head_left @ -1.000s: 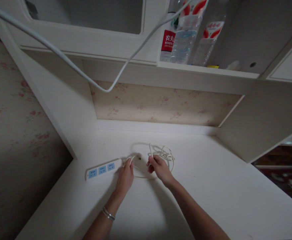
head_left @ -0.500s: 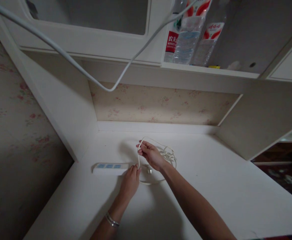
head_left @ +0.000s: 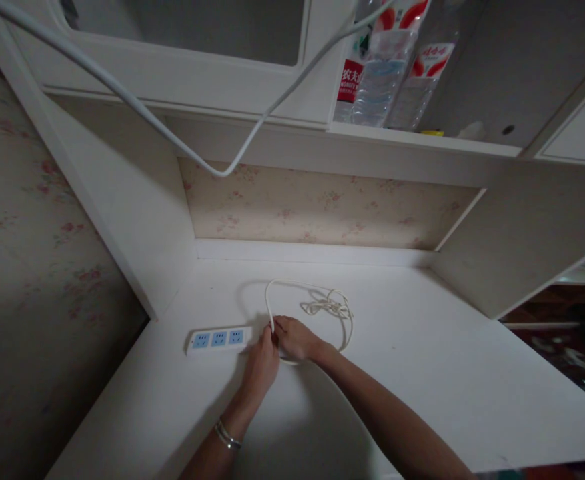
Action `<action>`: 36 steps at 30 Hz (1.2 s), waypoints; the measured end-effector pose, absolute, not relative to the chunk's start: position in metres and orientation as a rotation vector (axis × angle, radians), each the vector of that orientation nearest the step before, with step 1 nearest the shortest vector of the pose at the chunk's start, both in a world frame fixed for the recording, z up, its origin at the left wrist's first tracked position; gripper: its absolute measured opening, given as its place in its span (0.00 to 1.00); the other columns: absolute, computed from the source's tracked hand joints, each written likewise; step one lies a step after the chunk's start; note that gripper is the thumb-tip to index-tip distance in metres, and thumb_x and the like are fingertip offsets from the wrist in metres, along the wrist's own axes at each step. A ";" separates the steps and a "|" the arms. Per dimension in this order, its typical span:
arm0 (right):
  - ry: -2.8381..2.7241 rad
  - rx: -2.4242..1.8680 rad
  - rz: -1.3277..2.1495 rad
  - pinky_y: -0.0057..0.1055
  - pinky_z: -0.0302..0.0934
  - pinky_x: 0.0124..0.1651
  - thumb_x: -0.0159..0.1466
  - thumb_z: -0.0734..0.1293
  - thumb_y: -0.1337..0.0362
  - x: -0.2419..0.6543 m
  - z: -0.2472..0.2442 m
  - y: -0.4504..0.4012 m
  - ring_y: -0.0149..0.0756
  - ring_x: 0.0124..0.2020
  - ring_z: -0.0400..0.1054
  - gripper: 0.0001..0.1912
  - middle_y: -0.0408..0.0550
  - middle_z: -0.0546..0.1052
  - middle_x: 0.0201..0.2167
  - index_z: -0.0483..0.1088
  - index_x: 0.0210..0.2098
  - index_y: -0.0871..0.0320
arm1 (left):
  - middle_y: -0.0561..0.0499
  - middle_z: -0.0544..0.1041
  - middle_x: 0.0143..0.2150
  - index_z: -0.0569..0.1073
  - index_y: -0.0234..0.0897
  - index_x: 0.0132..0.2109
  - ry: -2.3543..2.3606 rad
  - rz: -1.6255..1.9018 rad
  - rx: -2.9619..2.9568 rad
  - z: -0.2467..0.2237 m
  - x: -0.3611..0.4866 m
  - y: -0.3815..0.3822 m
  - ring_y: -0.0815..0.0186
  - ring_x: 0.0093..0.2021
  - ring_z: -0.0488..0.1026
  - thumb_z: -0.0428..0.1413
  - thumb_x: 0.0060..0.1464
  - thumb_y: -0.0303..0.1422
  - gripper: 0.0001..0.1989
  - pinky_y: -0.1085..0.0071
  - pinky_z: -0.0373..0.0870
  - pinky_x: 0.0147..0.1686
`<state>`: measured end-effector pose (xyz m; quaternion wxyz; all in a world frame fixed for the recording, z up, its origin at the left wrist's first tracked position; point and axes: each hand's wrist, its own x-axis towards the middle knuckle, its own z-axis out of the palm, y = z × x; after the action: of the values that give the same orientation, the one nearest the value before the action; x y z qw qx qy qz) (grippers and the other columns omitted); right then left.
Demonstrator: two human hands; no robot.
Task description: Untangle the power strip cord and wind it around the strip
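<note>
A white power strip point(head_left: 243, 337) with three blue socket panels lies on the white desktop, its sockets facing up. Just right of it, my left hand point(head_left: 262, 360) pinches the strip's pale cord point(head_left: 267, 293). My right hand point(head_left: 296, 339) is closed against the left fingertips, on the same stretch of cord. From there the cord arches up behind the hands and loops round to the right, where part of it lies in a loose tangle. My hands hide the spot where the fingers meet and the cord's end at the strip.
A thick white cable point(head_left: 172, 137) hangs across the front of the upper cabinet point(head_left: 192, 90). Plastic bottles point(head_left: 379, 83) stand on the open shelf at upper right. White side panels and a back wall with flowered paper point(head_left: 312, 207) enclose the desktop point(head_left: 422, 373).
My right hand has come down and toward me to meet the left hand. The power strip has tipped so its sockets face up more. The plug seen beside the hands is now hidden.
</note>
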<state>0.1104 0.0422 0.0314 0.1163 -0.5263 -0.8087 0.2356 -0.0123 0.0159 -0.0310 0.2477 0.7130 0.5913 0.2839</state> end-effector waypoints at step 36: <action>-2.262 -1.951 0.159 0.30 0.56 0.37 0.71 0.46 0.53 0.224 0.087 -0.016 0.39 0.36 0.73 0.25 0.54 0.78 0.36 0.68 0.35 0.57 | 0.47 0.72 0.36 0.71 0.38 0.32 1.636 0.883 2.186 -0.022 -0.011 0.010 0.61 0.40 0.70 0.42 0.63 0.43 0.20 0.65 0.65 0.44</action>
<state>0.2241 -0.0160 0.0875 0.0748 -0.6504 -0.7540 0.0531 -0.0105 0.0103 -0.0224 0.1356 0.7547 0.5649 0.3049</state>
